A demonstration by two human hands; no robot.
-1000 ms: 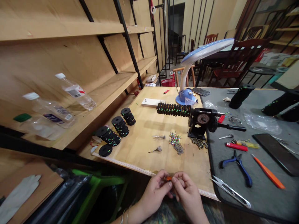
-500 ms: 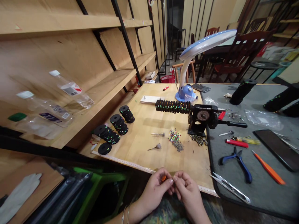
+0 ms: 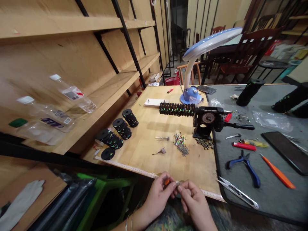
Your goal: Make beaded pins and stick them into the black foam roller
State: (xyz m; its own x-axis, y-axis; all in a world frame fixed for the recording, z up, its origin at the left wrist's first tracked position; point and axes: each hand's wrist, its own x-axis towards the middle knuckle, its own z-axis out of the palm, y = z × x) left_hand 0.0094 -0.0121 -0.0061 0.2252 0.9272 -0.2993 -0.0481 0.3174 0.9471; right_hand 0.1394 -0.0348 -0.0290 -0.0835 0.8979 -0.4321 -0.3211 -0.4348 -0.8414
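Both hands meet at the front edge of the wooden table, fingertips nearly touching. My left hand (image 3: 160, 195) is closed, with a small orange piece (image 3: 167, 182) showing in the curl of its fingers; its kind is unclear. Pinched fingers of my right hand (image 3: 196, 200) sit just right of the left fingertips, and the tiny thing between them is too small to name. Beyond the hands lie a pile of coloured beads (image 3: 179, 138), small metal pieces (image 3: 184, 150) and two thin-stemmed bundles, one of them a wire bundle (image 3: 161, 151).
A black hand-cranked winder (image 3: 208, 120) carries a row of wound black spools (image 3: 176, 109). Black foam spools (image 3: 109, 138) stand at left. On the grey mat are pliers (image 3: 245, 166), snips (image 3: 238, 192), an orange-handled tool (image 3: 278, 171) and a phone (image 3: 286, 152). A lamp (image 3: 191, 94) stands behind.
My fingertips have drawn slightly apart, the right hand's pinch now a little to the right of the left hand. The orange piece stays in the left hand.
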